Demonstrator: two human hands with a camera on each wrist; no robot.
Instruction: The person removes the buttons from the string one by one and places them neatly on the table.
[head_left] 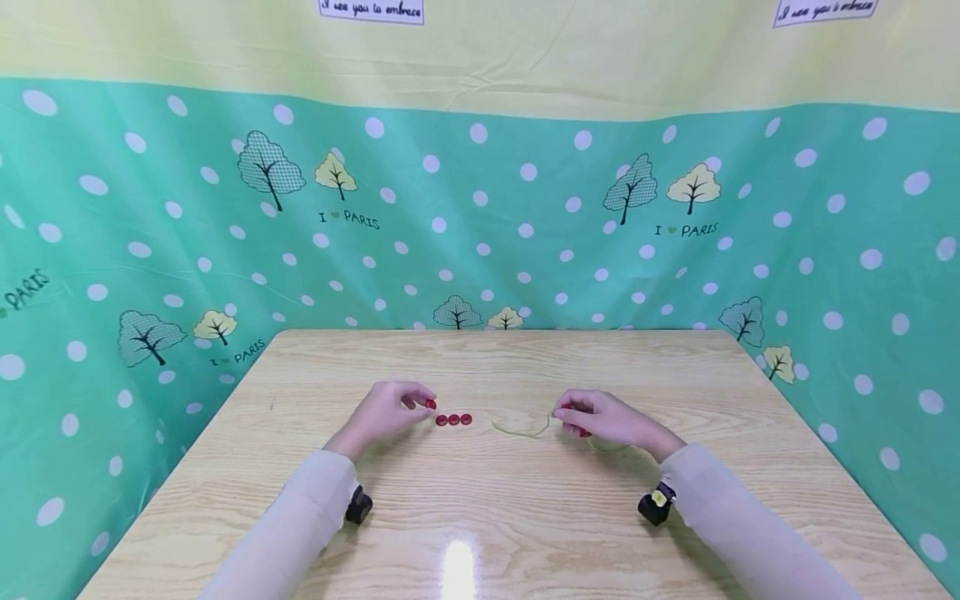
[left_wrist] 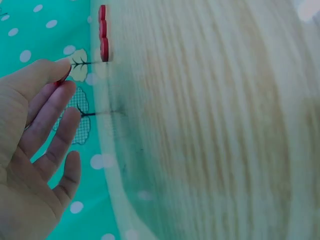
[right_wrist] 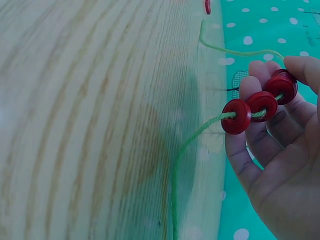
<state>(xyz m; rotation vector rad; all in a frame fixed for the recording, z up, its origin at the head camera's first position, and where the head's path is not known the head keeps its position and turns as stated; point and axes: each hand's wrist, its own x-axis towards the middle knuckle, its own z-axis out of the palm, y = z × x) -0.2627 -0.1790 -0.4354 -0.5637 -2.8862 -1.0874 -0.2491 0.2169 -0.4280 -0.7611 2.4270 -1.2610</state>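
My left hand (head_left: 390,408) pinches a red button (left_wrist: 63,78) between thumb and index finger, with the other fingers spread loosely. Just to the right of those fingertips, three red buttons (head_left: 453,420) lie in a short row on the table. Across from them, my right hand (head_left: 602,415) grips a green cord (right_wrist: 176,167) strung with several red buttons (right_wrist: 236,116). Some of these are bunched at the thumb and fingertips; others sit spaced along the cord over the fingers. One end of the cord reaches leftward over the wood; the other trails down below the hand.
The wooden table (head_left: 480,500) has a light grain and a bright reflection near its front. Behind it and along both sides hangs a green dotted cloth (head_left: 480,250) with printed trees. A black wrist camera (head_left: 358,505) sits at the left sleeve, another (head_left: 654,507) at the right.
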